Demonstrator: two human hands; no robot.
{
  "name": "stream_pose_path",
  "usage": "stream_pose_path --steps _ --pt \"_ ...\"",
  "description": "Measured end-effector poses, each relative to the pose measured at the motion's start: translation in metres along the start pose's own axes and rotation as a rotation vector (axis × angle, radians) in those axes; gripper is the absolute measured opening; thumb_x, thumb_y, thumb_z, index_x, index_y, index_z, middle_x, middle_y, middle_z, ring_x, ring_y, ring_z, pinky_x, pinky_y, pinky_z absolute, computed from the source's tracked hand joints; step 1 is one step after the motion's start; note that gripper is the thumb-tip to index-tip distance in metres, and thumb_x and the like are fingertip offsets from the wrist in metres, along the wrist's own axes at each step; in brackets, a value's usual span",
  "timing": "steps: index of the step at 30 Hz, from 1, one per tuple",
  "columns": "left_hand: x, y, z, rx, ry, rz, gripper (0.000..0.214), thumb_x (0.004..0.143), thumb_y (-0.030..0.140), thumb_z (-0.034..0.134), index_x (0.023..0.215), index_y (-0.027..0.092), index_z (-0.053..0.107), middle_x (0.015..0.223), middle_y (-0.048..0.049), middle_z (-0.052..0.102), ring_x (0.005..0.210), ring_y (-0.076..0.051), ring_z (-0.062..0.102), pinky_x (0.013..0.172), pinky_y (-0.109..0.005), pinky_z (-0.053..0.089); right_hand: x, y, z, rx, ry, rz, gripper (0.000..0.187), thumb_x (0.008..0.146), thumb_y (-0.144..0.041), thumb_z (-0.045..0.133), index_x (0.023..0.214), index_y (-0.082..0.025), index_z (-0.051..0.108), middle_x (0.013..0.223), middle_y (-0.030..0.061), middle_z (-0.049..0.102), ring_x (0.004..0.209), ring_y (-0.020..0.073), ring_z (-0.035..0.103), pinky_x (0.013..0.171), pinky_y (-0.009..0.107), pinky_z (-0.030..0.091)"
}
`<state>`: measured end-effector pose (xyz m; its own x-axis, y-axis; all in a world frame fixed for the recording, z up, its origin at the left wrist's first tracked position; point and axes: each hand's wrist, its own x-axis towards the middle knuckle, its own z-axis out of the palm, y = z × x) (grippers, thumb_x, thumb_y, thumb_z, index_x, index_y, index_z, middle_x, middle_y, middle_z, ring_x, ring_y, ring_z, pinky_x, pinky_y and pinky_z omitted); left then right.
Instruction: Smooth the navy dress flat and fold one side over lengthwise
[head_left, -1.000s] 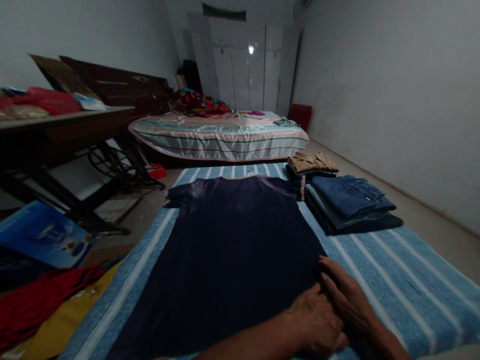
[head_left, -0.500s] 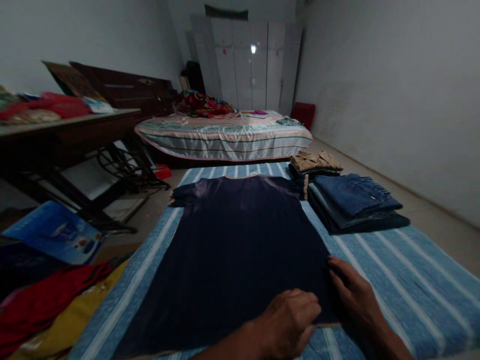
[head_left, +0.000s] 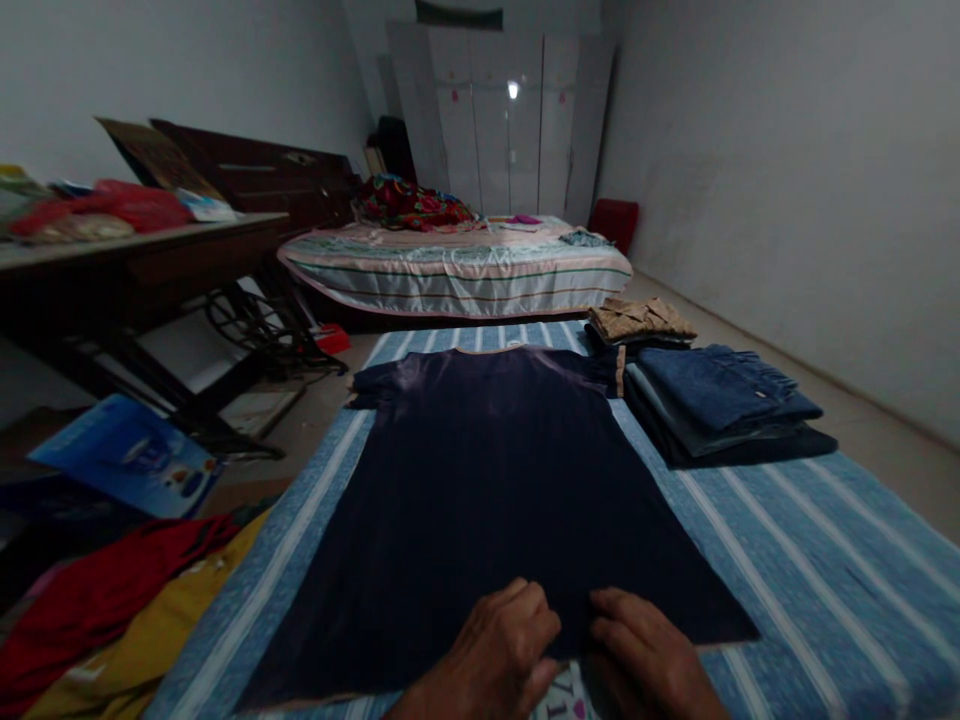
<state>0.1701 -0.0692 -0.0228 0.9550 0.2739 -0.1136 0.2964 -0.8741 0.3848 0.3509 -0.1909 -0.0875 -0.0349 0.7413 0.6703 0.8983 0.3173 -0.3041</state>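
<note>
A dark navy T-shirt with tan trim lies spread on a blue-and-white striped cloth, its neck end away from me. At the middle of its near hem, my left hand is closed, fingers curled on the fabric edge. Just to the right, my right hand also pinches the hem, fingertips bent over the cloth. Between the two hands the hem is lifted a little, and a white patch with printed letters shows below it. The thumbs are partly hidden.
Folded jeans lie stacked on the right, with a folded tan garment behind. Red clothing and yellow clothing lie at lower left, near a blue box. A sewing-machine table and bed stand beyond.
My right hand has left the shirt's right side edge and moved left to the near hem. My left hand has shifted slightly left. The printed white patch has come into view between them.
</note>
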Motion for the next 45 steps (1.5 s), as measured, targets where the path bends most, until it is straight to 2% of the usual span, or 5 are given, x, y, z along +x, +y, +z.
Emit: stream_pose_path --steps 7,17,24,34,45 --pt "0.0 -0.001 0.002 0.031 -0.013 0.017 0.007 0.081 0.015 0.054 0.078 0.019 0.049 0.09 -0.0026 0.057 0.079 -0.016 0.052 0.071 -0.028 0.044 -0.002 0.001 0.003 -0.066 -0.028 -0.04 0.015 0.089 -0.019 0.045 0.093 -0.02 0.06 0.096 0.0085 0.07 0.09 0.0195 0.067 0.078 0.029 0.056" --pt "0.001 -0.002 0.003 0.059 0.037 0.067 0.008 0.081 0.013 0.049 0.076 0.019 0.047 0.086 -0.0024 0.056 0.076 -0.015 0.051 0.066 -0.026 0.042 0.001 0.004 0.003 -0.083 -0.029 -0.093 0.018 0.089 -0.016 0.042 0.092 -0.022 0.059 0.095 0.0062 0.071 0.088 0.0181 0.067 0.077 0.027 0.055" --pt "0.004 -0.004 0.004 0.047 0.023 0.1 0.011 0.078 0.011 0.05 0.073 0.019 0.043 0.082 -0.0014 0.054 0.073 -0.014 0.05 0.064 -0.026 0.04 0.005 0.003 -0.001 -0.126 -0.06 -0.114 0.021 0.091 -0.018 0.038 0.088 -0.022 0.059 0.093 0.0061 0.071 0.087 0.0173 0.067 0.075 0.026 0.055" --pt "0.001 0.003 -0.005 0.072 -0.019 0.1 0.012 0.077 0.011 0.053 0.076 0.018 0.044 0.086 -0.0011 0.057 0.077 -0.014 0.051 0.066 -0.026 0.04 0.008 0.001 -0.003 -0.108 -0.046 -0.136 0.022 0.091 -0.016 0.038 0.084 -0.021 0.058 0.088 0.0053 0.07 0.085 0.0169 0.067 0.075 0.025 0.055" --pt "0.002 -0.004 0.002 0.048 -0.046 0.099 0.01 0.078 0.018 0.057 0.08 0.019 0.047 0.088 -0.0007 0.056 0.079 -0.015 0.052 0.067 -0.026 0.041 0.004 0.003 0.003 -0.121 0.001 -0.155 0.022 0.092 -0.015 0.038 0.084 -0.019 0.058 0.087 0.0059 0.069 0.085 0.0176 0.066 0.074 0.027 0.054"
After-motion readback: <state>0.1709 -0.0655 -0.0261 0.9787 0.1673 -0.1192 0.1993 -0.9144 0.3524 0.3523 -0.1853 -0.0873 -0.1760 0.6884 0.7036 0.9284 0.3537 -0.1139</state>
